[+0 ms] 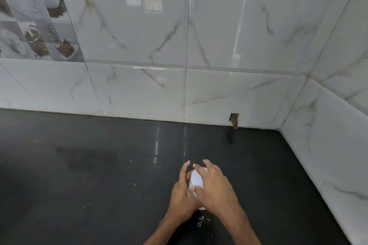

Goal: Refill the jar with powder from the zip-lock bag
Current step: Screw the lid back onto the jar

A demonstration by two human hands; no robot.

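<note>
A small jar with a white lid stands on the black countertop, near the front and a little right of centre. My left hand wraps around the jar's left side and holds its body. On top, my right hand has thumb and fingers spread around the white lid. The jar's body is almost wholly hidden by both hands; only a sliver of its base shows under my wrists. No zip-lock bag is in view.
Specks of spilled powder lie on the counter around the jar. Glossy marble-pattern wall tiles close the back, and a tiled side wall closes the right. A small hole sits at the back wall's base.
</note>
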